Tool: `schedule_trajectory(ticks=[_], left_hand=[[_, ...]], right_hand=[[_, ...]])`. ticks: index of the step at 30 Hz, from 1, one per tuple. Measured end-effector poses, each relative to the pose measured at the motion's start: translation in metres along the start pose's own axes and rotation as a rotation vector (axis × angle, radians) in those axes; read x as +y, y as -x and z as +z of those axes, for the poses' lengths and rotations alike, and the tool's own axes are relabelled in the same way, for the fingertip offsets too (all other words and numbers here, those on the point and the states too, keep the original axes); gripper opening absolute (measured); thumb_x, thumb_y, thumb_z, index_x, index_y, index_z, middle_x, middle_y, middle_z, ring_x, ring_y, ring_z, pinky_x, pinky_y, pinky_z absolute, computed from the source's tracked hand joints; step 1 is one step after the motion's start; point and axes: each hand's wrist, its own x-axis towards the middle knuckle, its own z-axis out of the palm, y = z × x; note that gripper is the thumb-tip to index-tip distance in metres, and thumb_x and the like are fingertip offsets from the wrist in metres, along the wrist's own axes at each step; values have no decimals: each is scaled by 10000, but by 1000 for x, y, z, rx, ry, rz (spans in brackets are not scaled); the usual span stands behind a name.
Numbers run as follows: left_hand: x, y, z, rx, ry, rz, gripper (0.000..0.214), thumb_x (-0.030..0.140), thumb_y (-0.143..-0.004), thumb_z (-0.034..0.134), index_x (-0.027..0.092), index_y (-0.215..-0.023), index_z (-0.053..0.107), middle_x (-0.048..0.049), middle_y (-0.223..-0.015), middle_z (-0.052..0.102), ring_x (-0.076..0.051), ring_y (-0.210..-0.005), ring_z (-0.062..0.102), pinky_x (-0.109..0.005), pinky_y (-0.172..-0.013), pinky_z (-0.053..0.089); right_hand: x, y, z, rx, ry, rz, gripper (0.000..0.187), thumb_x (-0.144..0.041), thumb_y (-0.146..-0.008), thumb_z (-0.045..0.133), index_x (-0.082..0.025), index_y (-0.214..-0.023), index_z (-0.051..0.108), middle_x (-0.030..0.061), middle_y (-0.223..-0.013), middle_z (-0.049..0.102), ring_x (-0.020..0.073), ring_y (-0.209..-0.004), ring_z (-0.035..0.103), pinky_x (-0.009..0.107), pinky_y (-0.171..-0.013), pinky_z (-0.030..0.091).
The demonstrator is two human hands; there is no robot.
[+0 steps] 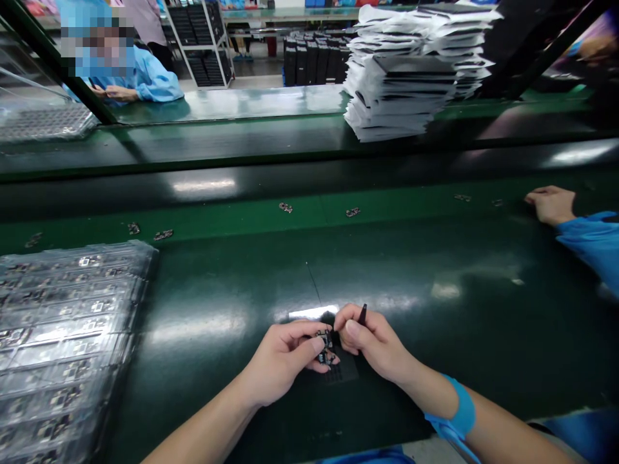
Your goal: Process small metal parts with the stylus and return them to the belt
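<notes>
My left hand [280, 357] pinches a small dark circuit part [325, 341] between thumb and fingers, low in the middle of the green bench. My right hand [374, 341] is closed round thin black tweezers [362, 314], whose tip points down at the part. A blue band [459, 412] circles my right wrist. Both hands meet just above the bench surface, over a small dark pad [341, 372].
A stack of clear trays [68, 328] with small parts lies at the left. Loose small parts [286, 207] sit along the conveyor strip. A pile of white-bagged items [406, 71] stands behind. Another person's hand [551, 203] in a blue sleeve rests at the right; a second person sits at the far left.
</notes>
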Motion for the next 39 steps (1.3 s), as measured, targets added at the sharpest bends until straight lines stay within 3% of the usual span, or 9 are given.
schedule_trajectory(ticks=[6,11,17,22,26,30,33,36,39], left_hand=[[2,1,1,24,-7,28,253,277,-869,625,215,-1098,714,-42,-948,608,-149,-824,661,-254,-718,588],[3,2,1,-26,33,21,244,249,-853,645,211,-1082,724,-37,-909,591,-152,-806,674,-263,-723,597],[1,2,2,-113,106,23,201,258,-812,692,178,-983,760,-40,-862,580,-187,-752,698,-304,-680,611],[0,-2,2,12,76,-16,270,310,-797,707,151,-1013,741,-51,-863,634,-155,-758,667,-277,-688,587],[-2,-8,-6,269,57,27,404,348,-717,773,132,-1050,700,-26,-788,642,-136,-715,633,-292,-675,579],[12,-23,-42,573,-116,180,416,377,-737,736,122,-1056,654,-58,-827,675,-159,-743,653,-271,-633,569],[45,-39,-89,795,-429,233,371,346,-834,616,110,-1120,614,-105,-949,692,-179,-822,671,-259,-651,565],[86,-54,-139,932,-590,220,377,268,-886,529,110,-1228,538,-117,-1036,676,-186,-895,663,-270,-709,554],[113,-70,-170,1054,-796,172,413,241,-880,530,114,-1273,508,-145,-1139,628,-242,-1067,602,-328,-841,514]], right_hand=[[0,-1,5,-46,4,44,292,-434,-898,588,-160,-800,559,-42,-604,477,87,-509,412,226,-500,334],[2,-5,10,-110,-235,187,354,-469,-816,688,-160,-766,523,-34,-584,536,68,-465,440,184,-438,319],[7,-5,12,-328,-413,338,475,-549,-703,760,-152,-737,502,-16,-593,549,72,-463,461,160,-383,296],[7,-5,10,-135,-401,207,438,-577,-827,622,-157,-741,537,-84,-508,365,60,-433,299,186,-415,281],[5,-6,6,28,-321,27,399,-540,-873,582,-163,-742,574,-88,-523,285,78,-456,252,222,-455,272],[12,-10,5,96,-204,43,384,-519,-882,579,-171,-722,554,-90,-528,269,86,-459,254,235,-453,272],[19,-12,5,152,-133,57,385,-508,-867,608,-186,-687,498,-92,-522,286,80,-451,269,234,-453,268],[20,-13,4,196,-23,55,400,-512,-865,607,-193,-671,462,-89,-510,320,82,-452,315,237,-470,267],[17,-14,5,197,38,94,399,-550,-850,597,-191,-715,487,-89,-512,323,87,-452,322,233,-466,250]])
